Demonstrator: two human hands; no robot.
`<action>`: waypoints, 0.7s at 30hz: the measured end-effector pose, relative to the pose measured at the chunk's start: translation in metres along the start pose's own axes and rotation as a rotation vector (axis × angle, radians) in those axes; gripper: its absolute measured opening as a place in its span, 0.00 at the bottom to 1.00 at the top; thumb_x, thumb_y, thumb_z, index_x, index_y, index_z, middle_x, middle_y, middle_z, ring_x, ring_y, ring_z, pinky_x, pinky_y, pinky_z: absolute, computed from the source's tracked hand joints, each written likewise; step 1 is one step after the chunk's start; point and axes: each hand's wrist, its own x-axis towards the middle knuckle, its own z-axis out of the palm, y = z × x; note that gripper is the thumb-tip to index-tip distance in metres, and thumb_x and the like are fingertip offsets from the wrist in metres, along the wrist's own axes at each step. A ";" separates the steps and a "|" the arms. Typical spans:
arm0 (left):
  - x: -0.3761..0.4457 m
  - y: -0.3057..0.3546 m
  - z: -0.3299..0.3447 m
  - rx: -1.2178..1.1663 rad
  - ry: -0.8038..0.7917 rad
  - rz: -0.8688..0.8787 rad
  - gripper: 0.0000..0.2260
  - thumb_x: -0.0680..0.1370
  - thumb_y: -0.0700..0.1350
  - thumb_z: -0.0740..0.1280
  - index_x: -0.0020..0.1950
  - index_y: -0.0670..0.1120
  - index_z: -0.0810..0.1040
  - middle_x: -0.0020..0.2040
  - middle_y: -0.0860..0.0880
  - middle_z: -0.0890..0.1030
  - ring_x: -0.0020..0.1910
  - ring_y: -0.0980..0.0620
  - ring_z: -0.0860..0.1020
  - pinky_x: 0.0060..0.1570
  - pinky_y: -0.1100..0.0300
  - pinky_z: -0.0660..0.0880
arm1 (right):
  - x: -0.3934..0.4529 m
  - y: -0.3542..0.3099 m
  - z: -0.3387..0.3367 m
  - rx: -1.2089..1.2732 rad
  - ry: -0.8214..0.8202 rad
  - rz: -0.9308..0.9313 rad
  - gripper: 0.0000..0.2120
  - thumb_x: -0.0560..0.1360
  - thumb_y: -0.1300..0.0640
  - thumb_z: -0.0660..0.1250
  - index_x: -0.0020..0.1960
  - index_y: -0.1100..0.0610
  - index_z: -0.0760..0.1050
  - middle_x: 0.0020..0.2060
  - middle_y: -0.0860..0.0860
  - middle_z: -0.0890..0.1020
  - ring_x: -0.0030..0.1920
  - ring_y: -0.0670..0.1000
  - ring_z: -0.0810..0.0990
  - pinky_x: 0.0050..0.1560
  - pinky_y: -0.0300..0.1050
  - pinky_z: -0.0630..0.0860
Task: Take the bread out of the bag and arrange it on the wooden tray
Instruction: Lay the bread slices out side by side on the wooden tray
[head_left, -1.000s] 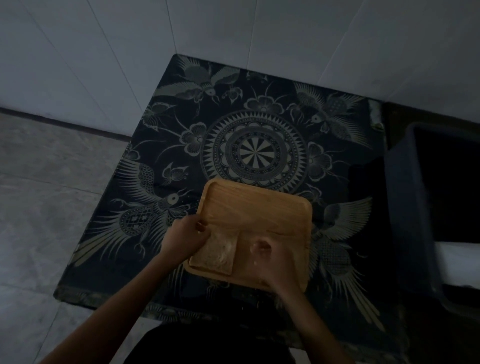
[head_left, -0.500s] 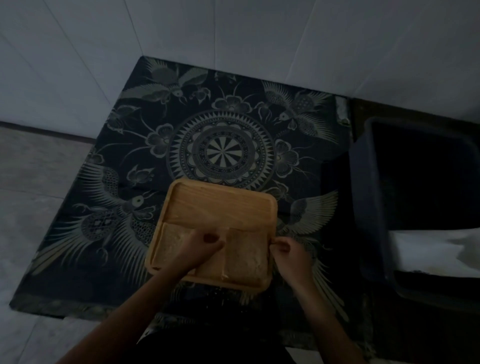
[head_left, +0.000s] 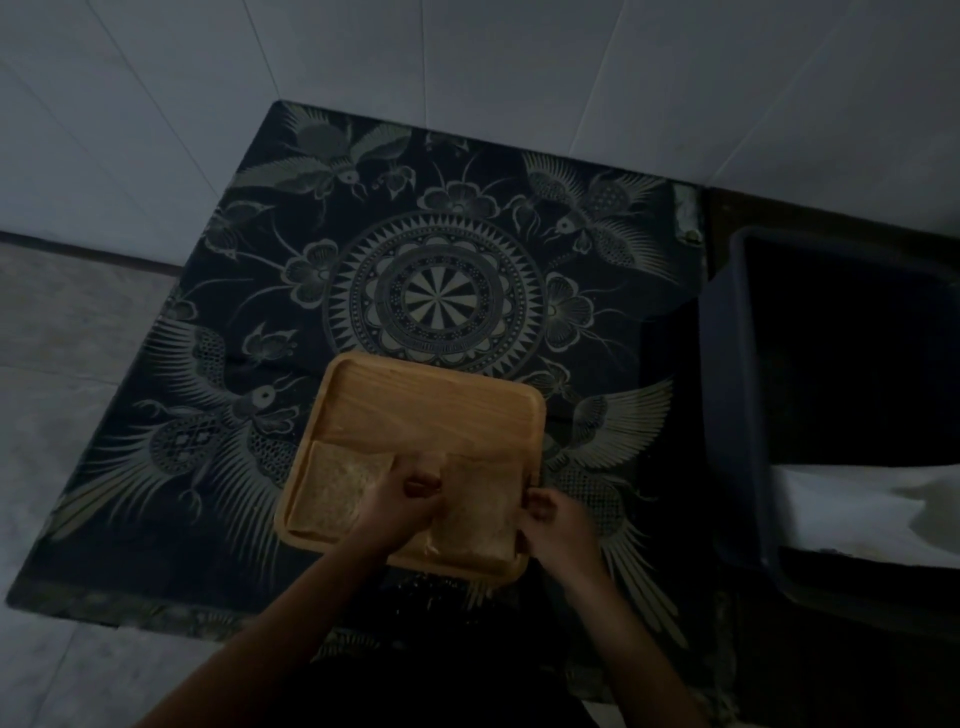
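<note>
- The wooden tray (head_left: 431, 410) is sitting on the near half of a dark patterned cloth (head_left: 441, 249) printed with birds, flowers and a round medallion, and the cloth is covering a small table.
- Two bread slices are lying flat along the tray's near edge, side by side; the far half of the tray is showing bare wood.
- The left slice (head_left: 335, 491) is lying in the near-left corner, its right edge disappearing under the left hand.
- The right slice (head_left: 478, 512) is lying in the near-right corner, reaching almost to the tray's rim.
- The left hand (head_left: 402, 501) is resting between the two slices with its fingers curled down, pressing on the inner edge of the right slice; whether it is pinching anything, I cannot tell in this dim light.
- The right hand (head_left: 553, 519) is hanging at the tray's right rim, fingers bent in against the outer edge of the right slice; a firm grip or a mere touch, I cannot tell.
- A dark plastic bin (head_left: 737, 395) is standing just right of the table, with something pale and crumpled (head_left: 852, 509) lying inside it.
- White wall tiles (head_left: 467, 62) are rising behind the table, and grey floor (head_left: 67, 374) is showing on the left.
</note>
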 end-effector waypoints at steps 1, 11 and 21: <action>0.000 0.002 -0.001 -0.025 -0.009 -0.002 0.09 0.74 0.37 0.75 0.53 0.37 0.81 0.44 0.40 0.82 0.42 0.43 0.82 0.43 0.49 0.81 | 0.000 -0.002 0.000 0.024 -0.009 0.013 0.10 0.74 0.51 0.77 0.53 0.50 0.80 0.48 0.48 0.85 0.49 0.51 0.86 0.53 0.58 0.85; 0.011 0.031 -0.051 -0.068 -0.005 0.077 0.07 0.75 0.42 0.74 0.53 0.47 0.82 0.50 0.47 0.84 0.50 0.49 0.83 0.39 0.61 0.78 | 0.004 -0.050 0.021 0.254 -0.141 0.044 0.06 0.75 0.57 0.77 0.51 0.54 0.84 0.48 0.52 0.88 0.43 0.50 0.89 0.38 0.42 0.84; 0.062 0.058 -0.128 0.066 0.115 0.110 0.09 0.73 0.40 0.76 0.53 0.44 0.84 0.46 0.45 0.85 0.47 0.46 0.85 0.47 0.50 0.83 | 0.048 -0.113 0.091 0.242 -0.149 0.021 0.11 0.75 0.59 0.77 0.56 0.57 0.81 0.50 0.54 0.86 0.48 0.49 0.87 0.38 0.37 0.84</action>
